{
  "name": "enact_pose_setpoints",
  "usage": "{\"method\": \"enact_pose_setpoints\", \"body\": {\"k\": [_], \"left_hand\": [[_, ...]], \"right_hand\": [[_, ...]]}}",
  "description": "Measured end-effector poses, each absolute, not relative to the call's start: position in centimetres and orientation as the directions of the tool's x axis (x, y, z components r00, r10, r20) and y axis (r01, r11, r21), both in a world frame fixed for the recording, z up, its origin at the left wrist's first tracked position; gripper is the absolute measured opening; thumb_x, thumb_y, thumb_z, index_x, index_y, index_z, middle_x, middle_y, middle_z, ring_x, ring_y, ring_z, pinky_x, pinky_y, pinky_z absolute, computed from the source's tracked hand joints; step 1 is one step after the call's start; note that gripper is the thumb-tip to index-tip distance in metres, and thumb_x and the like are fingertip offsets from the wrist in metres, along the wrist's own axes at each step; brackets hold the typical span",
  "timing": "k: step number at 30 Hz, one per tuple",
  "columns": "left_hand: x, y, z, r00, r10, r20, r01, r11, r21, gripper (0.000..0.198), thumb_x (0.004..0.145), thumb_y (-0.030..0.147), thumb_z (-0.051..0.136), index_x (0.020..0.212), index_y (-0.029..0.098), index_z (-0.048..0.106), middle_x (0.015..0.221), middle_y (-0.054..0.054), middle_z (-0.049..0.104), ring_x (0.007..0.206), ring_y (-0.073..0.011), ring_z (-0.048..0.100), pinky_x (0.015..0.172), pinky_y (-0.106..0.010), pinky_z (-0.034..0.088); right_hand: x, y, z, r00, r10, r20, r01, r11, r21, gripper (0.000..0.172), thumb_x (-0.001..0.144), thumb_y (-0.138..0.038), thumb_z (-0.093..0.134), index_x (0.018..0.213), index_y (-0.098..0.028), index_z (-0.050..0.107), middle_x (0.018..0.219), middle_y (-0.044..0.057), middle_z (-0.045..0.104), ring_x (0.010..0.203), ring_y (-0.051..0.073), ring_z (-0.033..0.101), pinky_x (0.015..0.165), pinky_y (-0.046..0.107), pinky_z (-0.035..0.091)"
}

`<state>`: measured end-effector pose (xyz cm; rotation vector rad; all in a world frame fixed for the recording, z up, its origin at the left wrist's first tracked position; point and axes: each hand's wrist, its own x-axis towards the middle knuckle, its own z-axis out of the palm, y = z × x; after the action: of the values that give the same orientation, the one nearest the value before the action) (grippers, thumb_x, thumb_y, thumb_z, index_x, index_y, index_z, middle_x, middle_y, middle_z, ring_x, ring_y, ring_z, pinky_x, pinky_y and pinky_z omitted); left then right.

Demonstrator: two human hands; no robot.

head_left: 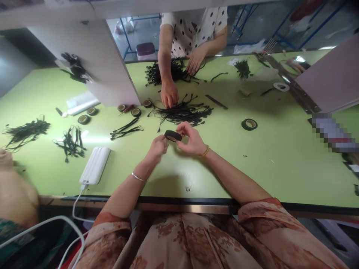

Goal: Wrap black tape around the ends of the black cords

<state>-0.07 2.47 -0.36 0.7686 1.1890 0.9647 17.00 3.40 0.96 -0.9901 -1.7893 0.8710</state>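
A roll of black tape (173,136) is held tilted a little above the green tabletop, its brown inner core facing me. My right hand (193,140) grips it from the right between thumb and fingers. My left hand (157,148) is closed in a pinch against the roll's left edge; what lies between its fingertips is too small to make out. Just beyond both hands spreads a pile of thin black cables (190,112). A smaller bunch of black cables (126,129) lies to the left of my left hand.
Across the table, a co-worker's hand (169,93) touches the cable pile. More tape rolls (249,124) lie around. A white power bank (95,165) with a cord sits front left. A white panel (112,67) stands back left. Another person's arm (17,186) is at far left.
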Motion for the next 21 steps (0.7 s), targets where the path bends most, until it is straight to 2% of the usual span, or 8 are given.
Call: {"method": "enact_pose_setpoints", "body": {"k": [4, 7, 9, 12, 15, 18, 19, 21], "left_hand": [[-0.7, 2.8, 0.7, 0.154, 0.891, -0.427, -0.323, 0.454, 0.830, 0.022, 0.071, 0.029, 0.061, 0.069, 0.020, 0.041, 0.050, 0.010, 0.020, 0.040, -0.0041, 0.013, 0.043, -0.021, 0.009], [-0.8, 2.7, 0.9, 0.125, 0.929, -0.349, -0.302, 0.370, 0.879, 0.026, 0.070, 0.033, 0.066, 0.070, 0.020, 0.044, 0.050, 0.010, 0.023, 0.042, -0.0045, 0.016, 0.043, -0.021, 0.011], [-0.7, 2.6, 0.7, 0.052, 0.964, -0.260, -0.224, 0.265, 0.938, 0.029, 0.070, 0.035, 0.070, 0.070, 0.019, 0.046, 0.051, 0.009, 0.028, 0.044, -0.0049, 0.019, 0.045, -0.021, 0.014], [-0.7, 2.5, 0.3, -0.023, 0.996, -0.080, -0.093, 0.078, 0.993, 0.030, 0.073, 0.040, 0.072, 0.071, 0.019, 0.050, 0.055, 0.006, 0.037, 0.049, -0.0071, 0.028, 0.049, -0.023, 0.023], [-0.8, 2.0, 0.3, -0.036, 0.997, 0.075, 0.091, -0.071, 0.993, 0.025, 0.077, 0.038, 0.070, 0.073, 0.019, 0.054, 0.059, 0.005, 0.043, 0.054, -0.0091, 0.034, 0.055, -0.024, 0.028], [-0.9, 1.5, 0.6, -0.008, 0.986, 0.165, 0.277, -0.157, 0.948, 0.018, 0.080, 0.033, 0.067, 0.074, 0.020, 0.056, 0.057, 0.005, 0.044, 0.054, -0.0096, 0.036, 0.057, -0.024, 0.028], [-0.9, 1.3, 0.6, 0.003, 0.982, 0.188, 0.322, -0.179, 0.930, 0.017, 0.081, 0.032, 0.065, 0.074, 0.020, 0.056, 0.056, 0.005, 0.045, 0.054, -0.0097, 0.037, 0.057, -0.024, 0.029], [-1.0, 1.3, 0.6, 0.036, 0.969, 0.244, 0.400, -0.237, 0.885, 0.015, 0.083, 0.031, 0.061, 0.073, 0.020, 0.056, 0.057, 0.005, 0.047, 0.055, -0.0101, 0.039, 0.058, -0.024, 0.030]], "right_hand": [[17.9, 3.9, 0.7, -0.437, 0.791, 0.427, 0.451, 0.604, -0.657, 0.034, 0.062, -0.017, 0.058, 0.095, -0.022, 0.053, 0.086, 0.004, 0.063, 0.078, 0.020, 0.056, 0.073, 0.033, 0.043], [18.0, 4.0, 0.4, -0.505, 0.760, 0.408, 0.523, 0.646, -0.556, 0.033, 0.061, -0.018, 0.061, 0.094, -0.021, 0.057, 0.083, 0.004, 0.065, 0.080, 0.022, 0.055, 0.072, 0.034, 0.041], [17.8, 3.8, 0.4, -0.512, 0.766, 0.388, 0.549, 0.639, -0.538, 0.030, 0.063, -0.023, 0.064, 0.092, -0.022, 0.058, 0.082, 0.005, 0.066, 0.080, 0.023, 0.055, 0.073, 0.034, 0.040], [17.5, 3.4, 0.7, -0.450, 0.805, 0.387, 0.504, 0.586, -0.634, 0.028, 0.067, -0.036, 0.069, 0.089, -0.022, 0.058, 0.083, 0.005, 0.066, 0.078, 0.021, 0.055, 0.074, 0.033, 0.041], [17.2, 3.4, 0.9, -0.338, 0.883, 0.326, 0.349, 0.439, -0.828, 0.027, 0.077, -0.046, 0.063, 0.082, -0.021, 0.056, 0.080, 0.004, 0.067, 0.070, 0.017, 0.055, 0.068, 0.031, 0.043], [17.0, 4.1, 0.6, -0.236, 0.967, 0.091, 0.077, 0.112, -0.991, 0.037, 0.088, -0.057, 0.048, 0.084, -0.021, 0.055, 0.075, 0.004, 0.071, 0.054, 0.014, 0.052, 0.054, 0.028, 0.039], [17.0, 4.4, 0.5, -0.237, 0.971, -0.022, -0.022, -0.028, -0.999, 0.043, 0.088, -0.062, 0.045, 0.088, -0.021, 0.055, 0.074, 0.005, 0.072, 0.050, 0.013, 0.051, 0.050, 0.027, 0.037], [17.1, 5.0, 0.5, -0.318, 0.924, -0.214, -0.187, -0.282, -0.941, 0.057, 0.086, -0.073, 0.041, 0.098, -0.019, 0.057, 0.072, 0.006, 0.073, 0.048, 0.015, 0.054, 0.044, 0.025, 0.034]]}}
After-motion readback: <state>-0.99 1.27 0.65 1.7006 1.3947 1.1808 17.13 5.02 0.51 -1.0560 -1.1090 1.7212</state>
